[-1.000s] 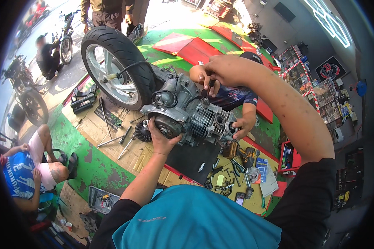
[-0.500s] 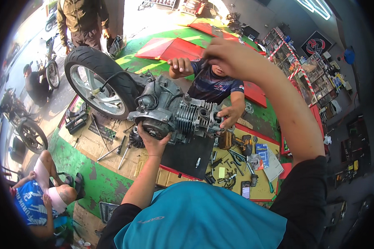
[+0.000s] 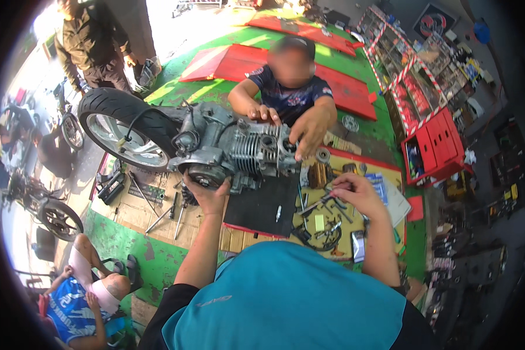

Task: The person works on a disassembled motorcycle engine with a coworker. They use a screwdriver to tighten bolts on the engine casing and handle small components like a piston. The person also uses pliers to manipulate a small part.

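Observation:
A grey motorcycle engine (image 3: 246, 153) with a finned cylinder lies across the work surface, joined to a rear wheel (image 3: 99, 122) with a black tyre. My left hand (image 3: 209, 195) grips the rim of its round side housing from the near side, thumb and fingers spread around the edge. Over the tools on the right, my right hand (image 3: 359, 192) has its fingers curled and pinched together; whatever they hold cannot be made out. Beneath it lie dark hand tools (image 3: 332, 205). A co-worker's hand (image 3: 310, 131) touches the cylinder head end, and their other hand rests above the fins.
A spark plug (image 3: 279, 213) lies on a black mat (image 3: 251, 213). Long-handled tools (image 3: 174, 207) lie on cardboard at left. A phone (image 3: 357, 247) is near my right forearm. Beyond stand a red tool cabinet (image 3: 437, 146) and red ramps (image 3: 221, 63). Another person sits at lower left.
My right hand has come down from above the engine to the tools on the right. The co-worker's hands have shifted onto the engine. My left hand keeps its grip.

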A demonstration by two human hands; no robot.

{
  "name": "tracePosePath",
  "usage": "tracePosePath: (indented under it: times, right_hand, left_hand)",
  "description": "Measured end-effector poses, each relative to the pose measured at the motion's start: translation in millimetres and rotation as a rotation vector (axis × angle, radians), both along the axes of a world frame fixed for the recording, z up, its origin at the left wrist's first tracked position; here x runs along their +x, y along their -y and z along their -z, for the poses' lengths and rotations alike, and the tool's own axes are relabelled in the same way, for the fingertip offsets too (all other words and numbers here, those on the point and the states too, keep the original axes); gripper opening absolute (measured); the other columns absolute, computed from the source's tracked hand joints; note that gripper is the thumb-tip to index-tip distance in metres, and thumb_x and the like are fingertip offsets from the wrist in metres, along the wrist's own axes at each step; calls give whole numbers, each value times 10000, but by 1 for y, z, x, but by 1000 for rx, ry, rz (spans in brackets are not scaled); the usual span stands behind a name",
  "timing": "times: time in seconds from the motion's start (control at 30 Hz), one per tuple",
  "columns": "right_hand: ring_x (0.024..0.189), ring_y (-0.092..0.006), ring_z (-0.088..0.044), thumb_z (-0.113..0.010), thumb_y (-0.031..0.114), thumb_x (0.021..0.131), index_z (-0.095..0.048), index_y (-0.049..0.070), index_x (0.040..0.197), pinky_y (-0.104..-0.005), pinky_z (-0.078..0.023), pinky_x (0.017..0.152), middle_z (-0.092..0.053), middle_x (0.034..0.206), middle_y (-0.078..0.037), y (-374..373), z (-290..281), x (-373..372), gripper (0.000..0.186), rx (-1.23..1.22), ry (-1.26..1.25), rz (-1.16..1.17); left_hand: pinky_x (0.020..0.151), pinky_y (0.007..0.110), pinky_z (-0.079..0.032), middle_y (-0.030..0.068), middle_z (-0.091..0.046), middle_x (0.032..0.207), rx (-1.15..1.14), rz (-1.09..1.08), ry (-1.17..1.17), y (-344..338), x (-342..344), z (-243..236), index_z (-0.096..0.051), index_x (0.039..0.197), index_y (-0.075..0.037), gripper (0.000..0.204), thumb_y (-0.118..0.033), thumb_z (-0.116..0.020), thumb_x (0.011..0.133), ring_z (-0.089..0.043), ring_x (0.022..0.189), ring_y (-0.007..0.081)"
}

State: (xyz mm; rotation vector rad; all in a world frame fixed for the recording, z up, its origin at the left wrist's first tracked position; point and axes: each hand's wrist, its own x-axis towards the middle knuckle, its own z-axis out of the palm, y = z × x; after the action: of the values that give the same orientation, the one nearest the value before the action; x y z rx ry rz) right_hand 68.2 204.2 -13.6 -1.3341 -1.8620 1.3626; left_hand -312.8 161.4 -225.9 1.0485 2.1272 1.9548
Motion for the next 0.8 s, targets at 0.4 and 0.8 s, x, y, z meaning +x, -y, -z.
tracePosePath:
  times: [0.4,0.8]
  right_hand:
    - [1007,-179,-698,-643,-38,939,-616,-52,1138,-295,-554,886,-724,1084,-132,14,223,-49,201,-39,-545,478]
    - [955,-289,-712,-704,-82,825,-648,-15,1068,-351,-571,846,-639,1051,-151,-8,226,-64,258,409,-206,336]
  left_hand:
    - [1174,465,-304,241,-359,1462,-64,69,75,8,5,-23,-176,1544,-1,1216,-229,-935,623,-382,1360,385]
    - [1192,455,-280,229,-327,1478,-88,67,-40,6,1,-15,-175,1537,44,1189,-232,-923,654,-360,1384,371]
